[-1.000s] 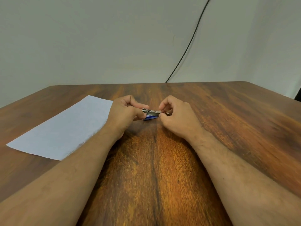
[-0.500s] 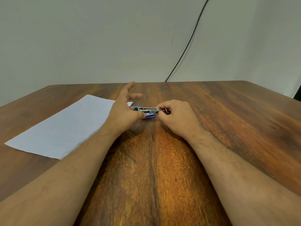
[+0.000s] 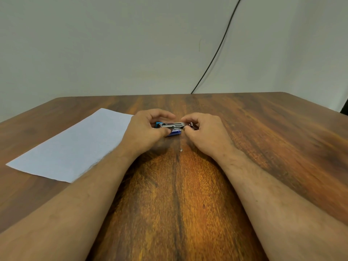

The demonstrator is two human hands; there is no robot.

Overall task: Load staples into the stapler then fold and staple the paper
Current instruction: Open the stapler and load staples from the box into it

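**A:** What do you see from your remote seat?

**B:** I see a wooden table (image 3: 263, 138). Two bare hands meet at its middle over one small stapler (image 3: 172, 126), blue with a metal top, lying on the wood. My left hand (image 3: 145, 131) curls round its left end, thumb on the near side, fingers arched over the top. My right hand (image 3: 204, 133) pinches its right end with thumb and forefinger. I cannot tell whether it also holds staples.

**A:** How should the loading go?

**B:** I judge the left hand should keep the body steady while the right works the metal channel straight along its length, without twisting, so nothing jams.

**A:** And the count?

**B:** One stapler. One paper (image 3: 75, 146), flat and unfolded, just left of my left hand. One black cable (image 3: 216, 53) down the wall behind. One tiny pale speck on the wood near my right hand, too small to name.
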